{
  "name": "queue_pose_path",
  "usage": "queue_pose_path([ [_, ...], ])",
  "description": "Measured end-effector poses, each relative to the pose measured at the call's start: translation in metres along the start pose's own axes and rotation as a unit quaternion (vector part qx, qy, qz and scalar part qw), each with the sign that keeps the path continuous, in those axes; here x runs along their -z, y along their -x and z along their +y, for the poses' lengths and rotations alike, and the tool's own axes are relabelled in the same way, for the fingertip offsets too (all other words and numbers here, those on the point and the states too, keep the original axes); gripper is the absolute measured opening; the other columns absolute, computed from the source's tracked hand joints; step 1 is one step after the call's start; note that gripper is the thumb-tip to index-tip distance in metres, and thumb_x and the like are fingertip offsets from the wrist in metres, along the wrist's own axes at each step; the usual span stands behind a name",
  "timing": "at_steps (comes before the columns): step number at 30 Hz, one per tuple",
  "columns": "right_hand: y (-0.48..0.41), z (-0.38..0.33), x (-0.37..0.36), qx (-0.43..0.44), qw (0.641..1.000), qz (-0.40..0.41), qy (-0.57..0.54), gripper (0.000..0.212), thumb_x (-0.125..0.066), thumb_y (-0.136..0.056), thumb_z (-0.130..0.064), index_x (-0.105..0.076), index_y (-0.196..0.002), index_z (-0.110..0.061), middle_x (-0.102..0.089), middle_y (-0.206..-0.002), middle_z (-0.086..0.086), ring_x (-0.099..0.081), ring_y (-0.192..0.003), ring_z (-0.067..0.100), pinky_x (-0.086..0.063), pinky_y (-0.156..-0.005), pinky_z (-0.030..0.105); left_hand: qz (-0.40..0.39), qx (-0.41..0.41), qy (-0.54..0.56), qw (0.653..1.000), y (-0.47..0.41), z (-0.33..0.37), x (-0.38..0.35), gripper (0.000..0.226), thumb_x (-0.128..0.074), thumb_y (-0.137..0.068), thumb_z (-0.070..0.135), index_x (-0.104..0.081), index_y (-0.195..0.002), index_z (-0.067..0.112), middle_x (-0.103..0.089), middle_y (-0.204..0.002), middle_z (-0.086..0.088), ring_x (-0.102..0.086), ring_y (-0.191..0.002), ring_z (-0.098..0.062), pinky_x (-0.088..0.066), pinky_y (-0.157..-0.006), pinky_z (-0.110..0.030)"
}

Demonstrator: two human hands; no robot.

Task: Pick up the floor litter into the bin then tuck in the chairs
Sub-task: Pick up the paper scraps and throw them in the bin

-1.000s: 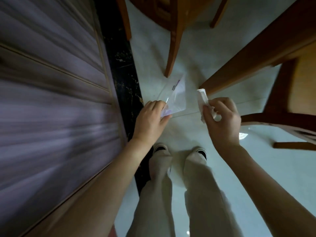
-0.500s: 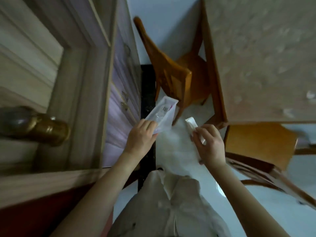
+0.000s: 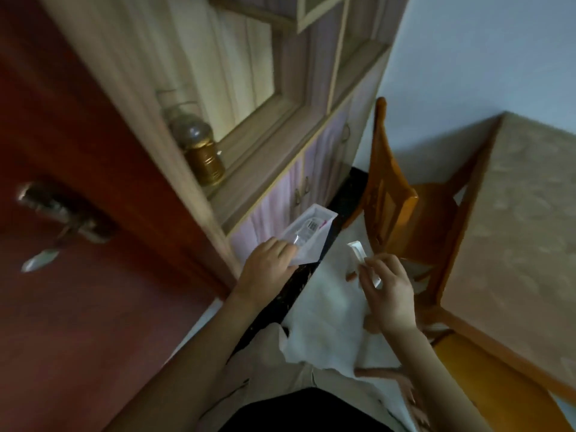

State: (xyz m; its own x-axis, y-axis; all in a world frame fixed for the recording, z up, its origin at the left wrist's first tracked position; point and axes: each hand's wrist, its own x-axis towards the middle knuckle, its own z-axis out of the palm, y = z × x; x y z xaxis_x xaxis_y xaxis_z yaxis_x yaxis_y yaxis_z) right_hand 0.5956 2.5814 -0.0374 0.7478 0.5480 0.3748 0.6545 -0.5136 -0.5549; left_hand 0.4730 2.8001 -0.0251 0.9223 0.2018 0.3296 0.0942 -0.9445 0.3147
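My left hand [image 3: 269,267] grips a clear plastic packet [image 3: 308,234] with a barcode label, held up in front of the cabinet. A small white wrapper strip [image 3: 358,251] is pinched in the fingers of my right hand [image 3: 388,289]. Both hands are raised at waist height above the pale floor [image 3: 327,307]. A wooden chair [image 3: 396,198] stands pulled out from the table [image 3: 517,232] just beyond my right hand. A second chair seat [image 3: 486,378] shows under the table's near corner at the lower right. No bin is in view.
A tall wooden cabinet [image 3: 280,135] with pale purple lower doors runs along the left, a brown bottle [image 3: 199,148] on its ledge. A red door [image 3: 78,244] with a metal handle [image 3: 62,210] fills the left side. A black floor strip [image 3: 286,297] borders the cabinet.
I have straightened up from near the floor. Both hands rose with the packet and the wrapper still in them, and the view swung up to the cabinet, door and table.
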Motion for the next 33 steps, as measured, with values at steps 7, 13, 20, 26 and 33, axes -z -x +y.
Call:
queue_pose_path([
  [7,0.033,-0.024,-0.011,0.126,0.983,-0.114,-0.069,0.01,-0.068,-0.088,-0.01,-0.07,-0.095,-0.004,-0.06,-0.1,0.007,-0.058,-0.081,0.015,-0.056,-0.064,0.029,0.05,0.18,-0.055,0.981,0.116,0.042,0.021,0.017,-0.059,-0.079,0.024,-0.063,-0.088,0.011,-0.064,-0.087,-0.003,-0.047,-0.082,-0.017,-0.041,-0.071,-0.028],
  [13,0.064,-0.078,-0.029,0.205,0.949,-0.192,-0.145,0.003,-0.07,-0.086,-0.002,-0.068,-0.088,-0.001,-0.061,-0.094,0.007,-0.061,-0.075,0.023,-0.057,-0.062,0.04,0.105,0.333,-0.08,0.934,0.215,0.078,0.054,0.027,-0.079,-0.074,0.018,-0.065,-0.095,0.012,-0.067,-0.089,-0.002,-0.059,-0.08,-0.023,-0.049,-0.064,-0.028],
  [20,0.124,-0.166,-0.056,0.345,0.866,-0.306,-0.194,0.012,-0.064,-0.088,-0.011,-0.069,-0.093,-0.001,-0.06,-0.099,0.008,-0.061,-0.081,0.022,-0.053,-0.069,0.032,0.215,0.513,-0.093,0.826,0.341,0.128,0.09,0.029,-0.082,-0.071,0.016,-0.061,-0.091,0.012,-0.063,-0.086,-0.001,-0.057,-0.078,-0.025,-0.051,-0.057,-0.031],
  [26,0.226,-0.245,-0.066,0.433,0.794,-0.359,-0.231,0.014,-0.065,-0.086,-0.013,-0.07,-0.091,-0.001,-0.061,-0.094,0.007,-0.059,-0.077,0.021,-0.044,-0.066,0.022,0.254,0.613,-0.151,0.733,0.474,0.2,0.106,0.033,-0.086,-0.065,0.015,-0.061,-0.087,0.01,-0.063,-0.08,-0.001,-0.054,-0.073,-0.025,-0.043,-0.054,-0.028],
  [33,0.407,-0.316,-0.046,0.472,0.717,-0.44,-0.263,0.01,-0.071,-0.087,-0.006,-0.072,-0.096,-0.003,-0.06,-0.095,0.001,-0.056,-0.076,0.013,-0.035,-0.062,0.007,0.269,0.691,-0.195,0.642,0.643,0.313,0.123,0.029,-0.083,-0.071,0.018,-0.061,-0.089,0.011,-0.064,-0.081,0.0,-0.056,-0.073,-0.026,-0.047,-0.053,-0.031],
])
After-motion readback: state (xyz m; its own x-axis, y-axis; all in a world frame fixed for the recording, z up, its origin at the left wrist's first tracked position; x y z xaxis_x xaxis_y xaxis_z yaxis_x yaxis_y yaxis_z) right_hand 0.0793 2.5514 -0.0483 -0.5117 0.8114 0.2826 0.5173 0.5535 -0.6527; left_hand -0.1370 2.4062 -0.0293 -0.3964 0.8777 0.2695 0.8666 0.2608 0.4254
